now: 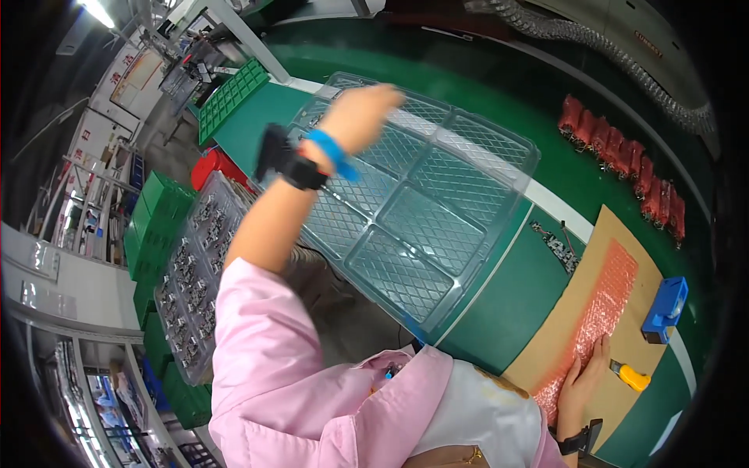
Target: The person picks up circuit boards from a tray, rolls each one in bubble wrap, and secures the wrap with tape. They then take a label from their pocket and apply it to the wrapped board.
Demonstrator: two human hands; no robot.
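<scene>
Right hand [591,378]: fingers extended and close together, thumb apart, laid flat on the near part of a red bubble-wrap strip [605,300] along its right edge; pressing rather than gripping, as far as visible. The strip runs from beneath this hand away to the far end of a cardboard sheet [612,405] on the green tabletop [503,304]. Left hand [363,117]: motion-blurred, above the far left part of a clear compartmented tray [437,214], well apart from the strip; finger opening and any hold cannot be told. Just right of the right hand, a yellow cutter [633,378] on the cardboard; beyond it, a blue block-shaped object [665,310] near the cardboard's right edge. Between tray and cardboard, a small electronic assembly [555,246]. Farther out, a row of red-wrapped bundles [616,148]; at far left, green crates [152,214].
</scene>
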